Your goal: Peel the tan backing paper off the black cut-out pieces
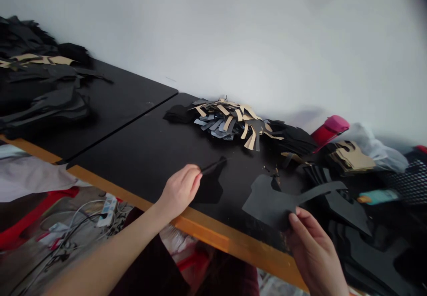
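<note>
My left arm is closest to me, coming up from the bottom. Far left, a big heap of dark pieces sits on the black table, with some tan bits in it. Down on the floor is a power strip with cords near it. My left hand is closed and pinches a thin dark stick. Under it is a dark flat shape; I can't tell if it is a piece or a shadow. Farther back, by the wall, is a messy pile of strips, tan and gray. My right hand holds a gray piece between thumb and fingers, over the near side of the table. Its long thin tail points right. Behind it is a tilted pink bottle. Next come a tan stack, more gray pieces, a blue tube, a clear bag and a black basket.
</note>
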Demonstrator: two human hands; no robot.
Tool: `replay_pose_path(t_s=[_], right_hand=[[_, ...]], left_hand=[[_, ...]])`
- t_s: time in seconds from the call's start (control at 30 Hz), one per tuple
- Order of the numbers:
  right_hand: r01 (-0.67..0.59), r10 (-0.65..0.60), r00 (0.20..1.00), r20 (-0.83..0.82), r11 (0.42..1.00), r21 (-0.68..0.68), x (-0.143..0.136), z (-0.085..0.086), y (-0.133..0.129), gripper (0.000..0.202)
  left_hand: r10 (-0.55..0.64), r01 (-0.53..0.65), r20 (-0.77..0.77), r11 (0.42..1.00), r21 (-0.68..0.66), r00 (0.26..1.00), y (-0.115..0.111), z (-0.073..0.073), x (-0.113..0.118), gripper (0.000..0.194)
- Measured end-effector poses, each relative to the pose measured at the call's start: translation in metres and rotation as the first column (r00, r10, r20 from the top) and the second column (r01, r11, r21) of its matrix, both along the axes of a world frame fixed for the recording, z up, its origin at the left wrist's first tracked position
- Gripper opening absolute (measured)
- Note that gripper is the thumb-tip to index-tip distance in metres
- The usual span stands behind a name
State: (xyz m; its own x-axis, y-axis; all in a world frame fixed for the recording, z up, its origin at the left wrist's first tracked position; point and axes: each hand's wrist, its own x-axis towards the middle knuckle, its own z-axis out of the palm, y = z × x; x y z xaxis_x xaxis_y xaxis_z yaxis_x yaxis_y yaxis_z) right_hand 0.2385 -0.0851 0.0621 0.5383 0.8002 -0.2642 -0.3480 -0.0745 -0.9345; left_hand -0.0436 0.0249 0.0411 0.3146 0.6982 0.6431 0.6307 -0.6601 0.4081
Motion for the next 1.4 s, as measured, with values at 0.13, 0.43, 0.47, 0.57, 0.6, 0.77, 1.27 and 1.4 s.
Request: replay_pose_path(t_s=[0.13,0.43,0.47,0.57,0.6,0.77,1.27,1.4], right_hand=[[0.089,-0.089,0.996,0.000,0.995,0.041,0.010,0.012,-0.002,0.037],[0.142,-0.152,0.987,0.054,0.978,0.150,0.032,0.021,-0.013,0.032],[0.146,-0.154,0.987,0.044,0.979,0.144,0.033,0.020,-0.014,0.032],[0.164,-0.167,0.986,0.009,0.977,0.137,0.032,0.016,-0.014,0.034],[0.163,-0.164,0.986,-0.004,0.977,0.134,0.031,0.015,-0.012,0.034],[0.108,-0.104,0.994,-0.043,0.987,0.115,0.018,0.010,-0.006,0.032],[0.052,-0.049,0.998,-0.037,0.996,0.067,0.003,0.007,0.003,0.036],[0.066,-0.065,0.998,-0.014,0.996,0.062,0.013,0.003,-0.003,0.033]], left_hand=[[0.004,-0.010,0.036,0.987,0.161,0.999,-0.007,0.007,0.022,0.013],[-0.287,0.290,-0.165,0.957,-0.006,0.944,-0.034,-0.015,0.068,0.030],[-0.245,0.241,-0.180,0.970,-0.044,0.953,-0.028,-0.017,0.058,0.043],[-0.198,0.151,-0.342,0.975,-0.161,0.919,-0.004,-0.022,0.025,0.067],[-0.209,0.152,-0.378,0.973,-0.174,0.902,0.003,-0.024,0.015,0.064],[-0.156,0.108,-0.463,0.986,-0.128,0.872,0.024,-0.027,-0.029,0.043],[-0.481,0.412,-0.269,0.869,-0.274,0.835,-0.034,-0.022,0.080,0.046],[-0.336,0.269,-0.234,0.923,-0.276,0.912,-0.028,-0.027,0.080,0.039]])
